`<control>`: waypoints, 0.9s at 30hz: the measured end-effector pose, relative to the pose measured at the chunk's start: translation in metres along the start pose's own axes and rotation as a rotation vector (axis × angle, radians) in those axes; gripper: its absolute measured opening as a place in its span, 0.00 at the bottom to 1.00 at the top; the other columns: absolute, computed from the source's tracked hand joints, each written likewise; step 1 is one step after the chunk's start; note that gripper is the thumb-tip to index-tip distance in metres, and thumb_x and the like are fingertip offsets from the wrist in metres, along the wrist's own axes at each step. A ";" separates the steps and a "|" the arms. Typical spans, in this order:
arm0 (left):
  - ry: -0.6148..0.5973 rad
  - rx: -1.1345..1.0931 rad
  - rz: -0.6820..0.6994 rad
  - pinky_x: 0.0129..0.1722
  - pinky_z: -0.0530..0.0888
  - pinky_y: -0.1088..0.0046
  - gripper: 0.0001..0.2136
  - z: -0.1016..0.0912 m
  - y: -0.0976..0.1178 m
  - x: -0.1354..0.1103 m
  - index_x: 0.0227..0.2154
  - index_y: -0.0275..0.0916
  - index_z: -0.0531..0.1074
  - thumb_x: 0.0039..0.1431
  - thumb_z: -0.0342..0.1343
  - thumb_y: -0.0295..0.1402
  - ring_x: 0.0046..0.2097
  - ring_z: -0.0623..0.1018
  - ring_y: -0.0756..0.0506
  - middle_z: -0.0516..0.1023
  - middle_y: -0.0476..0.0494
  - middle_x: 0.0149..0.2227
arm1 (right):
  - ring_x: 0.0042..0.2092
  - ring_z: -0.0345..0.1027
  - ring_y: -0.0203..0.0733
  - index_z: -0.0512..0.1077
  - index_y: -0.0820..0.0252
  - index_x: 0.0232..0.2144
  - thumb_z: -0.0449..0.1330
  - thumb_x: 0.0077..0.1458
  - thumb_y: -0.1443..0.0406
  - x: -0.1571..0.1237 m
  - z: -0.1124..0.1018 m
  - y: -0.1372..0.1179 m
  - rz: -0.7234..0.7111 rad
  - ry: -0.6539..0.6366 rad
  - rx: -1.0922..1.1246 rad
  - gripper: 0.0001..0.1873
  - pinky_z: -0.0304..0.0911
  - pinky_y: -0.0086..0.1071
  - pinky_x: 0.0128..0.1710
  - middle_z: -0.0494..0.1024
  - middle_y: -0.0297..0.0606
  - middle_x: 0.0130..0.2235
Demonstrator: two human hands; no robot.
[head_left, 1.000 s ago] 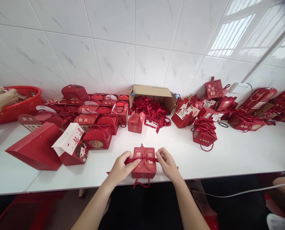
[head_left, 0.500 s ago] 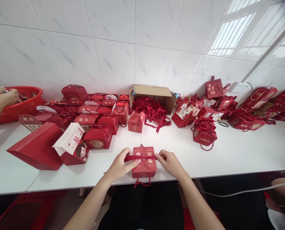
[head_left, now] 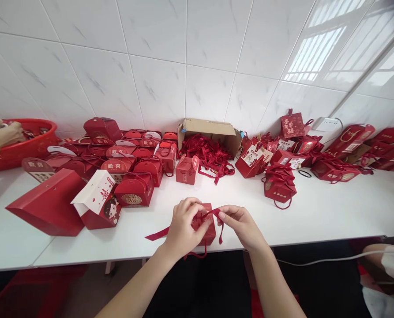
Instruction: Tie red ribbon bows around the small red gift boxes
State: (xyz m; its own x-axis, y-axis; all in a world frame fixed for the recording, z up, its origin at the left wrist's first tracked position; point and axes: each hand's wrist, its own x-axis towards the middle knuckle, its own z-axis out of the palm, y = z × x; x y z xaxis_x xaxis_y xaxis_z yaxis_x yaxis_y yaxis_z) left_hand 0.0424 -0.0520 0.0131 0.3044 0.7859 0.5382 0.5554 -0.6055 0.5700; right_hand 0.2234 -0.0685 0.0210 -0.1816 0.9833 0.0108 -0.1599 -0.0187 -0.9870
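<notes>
A small red gift box stands near the front edge of the white table. A dark red ribbon runs across its top and trails to the left on the table. My left hand is closed over the box's top and pinches the ribbon. My right hand is just right of the box, its fingers pinching the other end of the ribbon, which hangs down in a short tail.
Many red gift boxes crowd the left and back of the table, and more red bags lie at the right. An open cardboard box spills red ribbons. Another person's hand reaches into a red basket at far left.
The ribbon was stretched flat across the box with a hand at each side. Now my left hand has moved onto the box top and my right hand has drawn closer, with the ribbon looped up.
</notes>
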 end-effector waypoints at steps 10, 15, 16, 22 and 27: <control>0.235 0.063 -0.027 0.43 0.66 0.62 0.06 0.003 -0.005 0.008 0.33 0.40 0.65 0.52 0.55 0.28 0.44 0.72 0.41 0.71 0.44 0.39 | 0.32 0.68 0.39 0.74 0.57 0.45 0.62 0.52 0.59 -0.005 0.002 0.015 -0.079 0.124 -0.321 0.17 0.65 0.37 0.39 0.75 0.34 0.28; 0.188 -0.027 -0.047 0.45 0.66 0.62 0.09 0.000 -0.002 0.007 0.37 0.40 0.63 0.52 0.54 0.29 0.44 0.72 0.41 0.71 0.44 0.39 | 0.32 0.65 0.37 0.73 0.54 0.49 0.60 0.53 0.64 0.008 0.020 0.023 -0.238 0.107 -0.398 0.19 0.65 0.36 0.40 0.72 0.31 0.28; 0.167 -0.058 -0.052 0.45 0.66 0.62 0.10 -0.002 -0.003 0.006 0.37 0.40 0.63 0.51 0.54 0.28 0.44 0.72 0.42 0.70 0.44 0.39 | 0.32 0.65 0.37 0.76 0.54 0.43 0.59 0.53 0.65 0.011 0.024 0.024 -0.254 0.101 -0.391 0.14 0.65 0.35 0.39 0.72 0.32 0.29; 0.032 -0.249 -0.316 0.47 0.66 0.63 0.09 -0.017 -0.033 -0.003 0.39 0.42 0.64 0.55 0.51 0.34 0.46 0.71 0.43 0.71 0.45 0.41 | 0.37 0.69 0.40 0.77 0.56 0.29 0.58 0.54 0.64 0.016 0.034 0.031 -0.283 0.139 -0.331 0.07 0.65 0.32 0.36 0.75 0.39 0.35; -0.288 -0.405 -0.504 0.36 0.67 0.71 0.15 -0.017 -0.058 -0.008 0.27 0.40 0.62 0.55 0.53 0.47 0.32 0.69 0.48 0.67 0.52 0.28 | 0.40 0.71 0.43 0.76 0.57 0.32 0.56 0.57 0.63 0.014 0.027 0.031 -0.219 0.013 -0.342 0.08 0.65 0.36 0.41 0.79 0.39 0.36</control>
State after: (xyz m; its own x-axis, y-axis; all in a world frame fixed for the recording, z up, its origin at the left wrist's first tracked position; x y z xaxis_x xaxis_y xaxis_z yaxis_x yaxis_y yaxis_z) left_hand -0.0056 -0.0251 -0.0131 0.3096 0.9509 -0.0051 0.3678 -0.1148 0.9228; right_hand 0.1901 -0.0603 -0.0054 -0.1663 0.9597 0.2268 0.1387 0.2505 -0.9581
